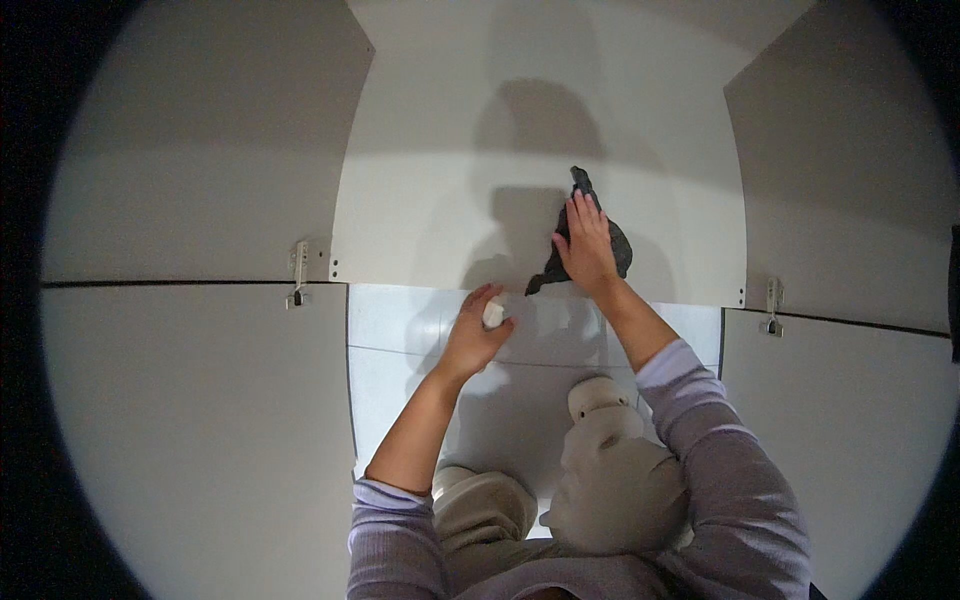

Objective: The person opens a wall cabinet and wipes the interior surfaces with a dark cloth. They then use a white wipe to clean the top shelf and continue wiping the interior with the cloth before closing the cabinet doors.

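Note:
My right hand (589, 244) lies with its fingers stretched out on a crumpled dark grey cloth (621, 251), holding it down against a pale cabinet panel (420, 202). Parts of the cloth stick out past the fingertips and on both sides of the hand. Lower and to the left, my left hand (474, 334) is curled around a white object (493, 314), probably a bottle. Only its top shows clearly between thumb and fingers; the rest is hidden by the hand. This object is held in front of the panel's near edge, above the tiled floor (390, 319).
Cabinet doors (202, 420) (840, 420) stand swung out on both sides. Metal hinges (300, 270) (773, 304) join them to side panels (210, 150) (840, 165). My bent legs (622, 480) and a light shoe (596, 396) are between the doors. Shadows fall across the pale panel.

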A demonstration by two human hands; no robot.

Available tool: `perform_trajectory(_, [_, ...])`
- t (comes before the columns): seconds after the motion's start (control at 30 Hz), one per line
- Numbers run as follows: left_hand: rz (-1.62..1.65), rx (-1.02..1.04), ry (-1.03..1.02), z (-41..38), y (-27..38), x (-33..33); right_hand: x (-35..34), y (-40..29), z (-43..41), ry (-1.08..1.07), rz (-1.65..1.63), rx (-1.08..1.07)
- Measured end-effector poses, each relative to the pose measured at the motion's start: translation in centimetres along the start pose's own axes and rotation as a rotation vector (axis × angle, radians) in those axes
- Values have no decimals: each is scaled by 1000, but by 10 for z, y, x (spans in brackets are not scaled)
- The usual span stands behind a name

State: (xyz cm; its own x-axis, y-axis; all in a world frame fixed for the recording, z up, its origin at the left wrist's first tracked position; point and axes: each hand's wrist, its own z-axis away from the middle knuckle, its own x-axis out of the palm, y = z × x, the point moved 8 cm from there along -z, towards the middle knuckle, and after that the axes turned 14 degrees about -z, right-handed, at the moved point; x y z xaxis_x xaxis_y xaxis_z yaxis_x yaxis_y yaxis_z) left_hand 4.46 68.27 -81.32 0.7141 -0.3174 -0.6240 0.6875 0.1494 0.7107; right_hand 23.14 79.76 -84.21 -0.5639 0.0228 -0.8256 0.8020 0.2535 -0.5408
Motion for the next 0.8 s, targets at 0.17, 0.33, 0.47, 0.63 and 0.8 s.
perform_trajectory(0.17, [50,-47,-19,4,-14,0,12,24,5,-77,36,-30])
perform_trajectory(0.33, [13,-115,-50,30,-40,-30,-84,195,68,101,285,373])
perform_trajectory(0.47, [-24,-109,12,46,-73,-46,-131,303,113,339,490,819])
perform_trajectory(0.63, [179,-323,-57,67,-89,-39,-43,167,3,191,405,417])
perform_trajectory(0.8, [109,-307,-69,72,-80,-38,114,-122,-63,-45,-72,-291])
